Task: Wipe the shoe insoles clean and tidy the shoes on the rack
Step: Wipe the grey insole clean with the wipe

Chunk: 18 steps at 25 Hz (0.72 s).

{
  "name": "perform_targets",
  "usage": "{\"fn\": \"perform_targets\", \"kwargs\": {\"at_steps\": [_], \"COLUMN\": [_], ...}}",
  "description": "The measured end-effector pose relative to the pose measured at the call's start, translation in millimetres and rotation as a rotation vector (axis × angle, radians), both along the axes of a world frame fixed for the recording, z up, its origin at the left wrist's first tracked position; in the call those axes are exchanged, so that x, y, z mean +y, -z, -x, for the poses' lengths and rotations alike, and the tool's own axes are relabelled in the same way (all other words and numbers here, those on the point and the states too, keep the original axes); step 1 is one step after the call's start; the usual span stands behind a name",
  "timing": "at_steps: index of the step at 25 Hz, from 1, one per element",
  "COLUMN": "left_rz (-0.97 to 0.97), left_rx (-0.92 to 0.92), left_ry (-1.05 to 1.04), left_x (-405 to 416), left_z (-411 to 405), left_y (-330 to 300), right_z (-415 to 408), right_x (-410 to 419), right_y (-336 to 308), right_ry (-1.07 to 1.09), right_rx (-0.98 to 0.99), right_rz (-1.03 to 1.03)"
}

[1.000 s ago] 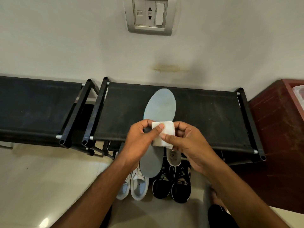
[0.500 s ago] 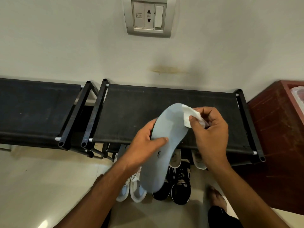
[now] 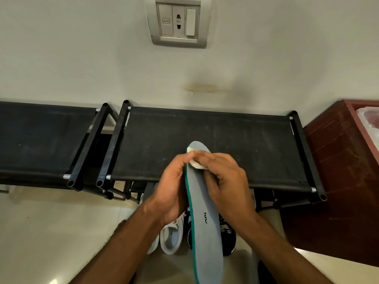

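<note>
A long grey insole (image 3: 207,228) with a green edge is held lengthwise in front of the black fabric shoe rack (image 3: 205,144). My left hand (image 3: 171,193) grips its left edge, thumb up near the toe. My right hand (image 3: 225,181) pinches a small white wipe (image 3: 194,163) against the insole's toe end; most of the wipe is hidden under the fingers. Below the hands stand white sneakers (image 3: 171,236) and black sneakers (image 3: 227,236) on the floor.
A second black rack (image 3: 41,140) stands to the left, touching the first. A dark red wooden cabinet (image 3: 340,181) is at the right. A switch plate (image 3: 178,21) is on the wall above. The floor (image 3: 51,232) is pale tile.
The insole has turned from leaning right to pointing straight away from me and come closer. My right hand moved the wipe from the right rim onto the toe end.
</note>
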<state>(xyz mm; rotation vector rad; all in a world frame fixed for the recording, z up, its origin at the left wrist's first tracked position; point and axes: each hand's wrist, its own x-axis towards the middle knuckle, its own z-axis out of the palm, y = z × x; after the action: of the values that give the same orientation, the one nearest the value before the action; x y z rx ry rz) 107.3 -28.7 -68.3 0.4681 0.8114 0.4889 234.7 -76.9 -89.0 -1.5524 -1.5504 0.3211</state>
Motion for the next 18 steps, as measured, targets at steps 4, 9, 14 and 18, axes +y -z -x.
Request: {"fn": "perform_targets", "kwargs": {"at_steps": [4, 9, 14, 18], "left_rz": [0.085, 0.056, 0.062, 0.060], "left_rx": [-0.034, 0.055, 0.043, 0.050], "left_ry": [-0.036, 0.028, 0.034, 0.035], "left_x": [3.1, 3.6, 1.7, 2.0], "left_z": [1.1, 3.1, 2.0, 2.3], "left_y": [-5.6, -3.4, -3.4, -6.2], "right_z": [-1.1, -6.0, -6.3, 0.9], "right_x": [2.1, 0.7, 1.4, -1.7], "right_y": [8.2, 7.6, 4.2, 4.6], "right_ry": [-0.049, 0.102, 0.061, 0.056], "right_rx": [-0.133, -0.111, -0.127, -0.135], "right_rz": [0.001, 0.066, 0.082, 0.062]}}
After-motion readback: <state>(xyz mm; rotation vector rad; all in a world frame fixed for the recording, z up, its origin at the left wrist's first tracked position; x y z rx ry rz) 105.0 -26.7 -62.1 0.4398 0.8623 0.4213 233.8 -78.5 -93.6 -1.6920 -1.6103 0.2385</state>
